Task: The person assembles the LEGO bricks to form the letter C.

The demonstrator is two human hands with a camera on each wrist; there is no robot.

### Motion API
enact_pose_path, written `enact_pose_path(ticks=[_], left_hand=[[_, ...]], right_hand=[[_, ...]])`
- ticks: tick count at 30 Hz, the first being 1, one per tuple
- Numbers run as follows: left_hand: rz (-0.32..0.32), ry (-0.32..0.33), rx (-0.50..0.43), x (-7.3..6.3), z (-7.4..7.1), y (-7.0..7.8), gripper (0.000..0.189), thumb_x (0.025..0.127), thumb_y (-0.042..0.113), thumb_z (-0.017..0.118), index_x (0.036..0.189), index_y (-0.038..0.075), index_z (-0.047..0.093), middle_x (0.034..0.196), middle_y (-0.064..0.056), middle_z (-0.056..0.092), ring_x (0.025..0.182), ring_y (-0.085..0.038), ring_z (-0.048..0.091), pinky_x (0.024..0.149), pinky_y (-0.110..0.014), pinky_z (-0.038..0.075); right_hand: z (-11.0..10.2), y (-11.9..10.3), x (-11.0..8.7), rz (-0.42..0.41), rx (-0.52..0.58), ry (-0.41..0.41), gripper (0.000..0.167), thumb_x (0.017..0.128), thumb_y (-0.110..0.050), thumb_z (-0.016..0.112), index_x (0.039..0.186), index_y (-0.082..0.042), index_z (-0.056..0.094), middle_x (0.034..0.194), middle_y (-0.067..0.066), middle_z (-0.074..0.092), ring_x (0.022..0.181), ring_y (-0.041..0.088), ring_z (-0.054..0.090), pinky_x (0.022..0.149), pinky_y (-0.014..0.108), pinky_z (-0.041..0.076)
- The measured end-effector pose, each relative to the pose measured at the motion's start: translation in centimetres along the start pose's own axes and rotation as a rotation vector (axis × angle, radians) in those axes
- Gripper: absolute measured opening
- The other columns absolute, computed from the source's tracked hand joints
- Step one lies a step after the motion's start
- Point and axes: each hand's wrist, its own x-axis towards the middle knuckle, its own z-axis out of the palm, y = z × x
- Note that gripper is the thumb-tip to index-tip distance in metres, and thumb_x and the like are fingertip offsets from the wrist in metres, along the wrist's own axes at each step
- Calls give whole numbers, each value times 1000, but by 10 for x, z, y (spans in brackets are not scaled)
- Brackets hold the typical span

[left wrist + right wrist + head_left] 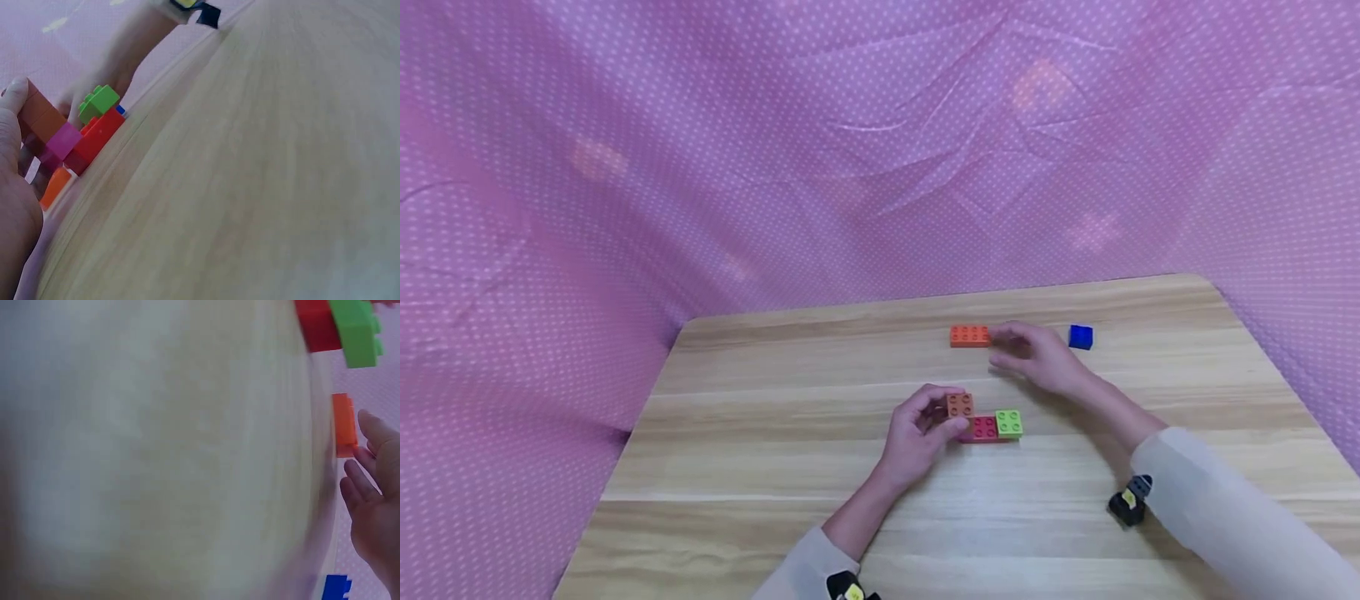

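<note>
My left hand [906,442] grips a brown toy building brick [959,405] between thumb and fingers. In the left wrist view, two brown layers stand on a magenta brick [64,141], beside the left end of a long red brick [99,136]. A lime green brick [1009,423] sits on the red brick's right end. Farther back lies an orange brick [969,336] with two rows of studs. My right hand [1037,358] is just right of it, fingers parted and nothing held; whether a fingertip touches the orange brick I cannot tell.
A small blue brick [1081,337] lies to the right, beyond my right wrist. Everything rests on a wood-grain table [760,433]. Pink dotted cloth [850,167] hangs behind the table and along its sides.
</note>
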Motion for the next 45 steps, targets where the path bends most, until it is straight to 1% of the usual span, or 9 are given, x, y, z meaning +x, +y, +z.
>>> enact_pose_path(ticks=[6,12,17,22,25,31,37,43,45], left_hand=[[6,-12,-3,2,4,1,36,93,6,80,127,5,70,122,-12,70,110,-19,68,98,-36,60],[24,-27,-7,3,7,-1,36,92,6,80,127,5,70,120,-13,70,109,-16,67,96,-35,60],[40,-36,-9,3,8,-3,35,93,6,80,127,6,70,119,-13,70,108,-16,67,95,-36,61],[36,-38,-4,2,8,-2,35,93,5,79,127,6,70,120,-13,70,108,-17,68,95,-37,61],[22,-33,2,2,7,-1,36,93,4,80,128,7,70,120,-12,70,109,-17,68,96,-37,60],[17,-30,4,3,5,-1,37,93,2,79,128,6,70,120,-14,70,109,-18,68,96,-38,60],[42,-34,14,3,3,-4,35,94,4,79,127,7,70,120,-12,70,109,-18,68,95,-39,61],[82,-17,28,2,0,-5,34,93,2,79,126,4,70,115,-16,70,105,-20,70,92,-40,63],[83,-18,24,2,-1,-5,34,93,2,79,126,4,70,115,-16,70,105,-21,70,93,-41,62]], right_hand=[[0,1,22,-4,-72,11,56,94,-14,81,145,-5,59,150,14,56,139,36,53,120,57,39],[2,1,39,-94,-150,-28,61,94,-14,81,149,-4,56,159,16,49,145,39,46,123,58,34],[5,2,47,-147,-162,-68,55,95,-14,81,144,-2,61,150,17,59,141,39,52,122,57,37],[10,7,49,-183,-209,-57,40,95,-12,80,133,-3,70,133,17,71,127,39,64,112,58,48],[12,8,48,-183,-221,-53,37,96,-13,79,131,-5,72,129,15,73,122,37,66,110,57,49],[4,-5,41,-164,-185,-54,40,96,-14,79,133,-4,70,124,12,72,113,31,68,102,52,55],[-8,-36,20,-224,-156,-2,43,95,-11,80,136,-4,68,129,11,71,115,29,67,100,51,57],[-12,-67,-8,-307,-130,34,39,93,-11,83,130,-9,72,120,0,72,101,14,67,81,33,58],[-11,-76,-19,-336,-103,32,38,91,-9,84,128,-11,74,118,-4,73,100,12,67,80,29,57]])
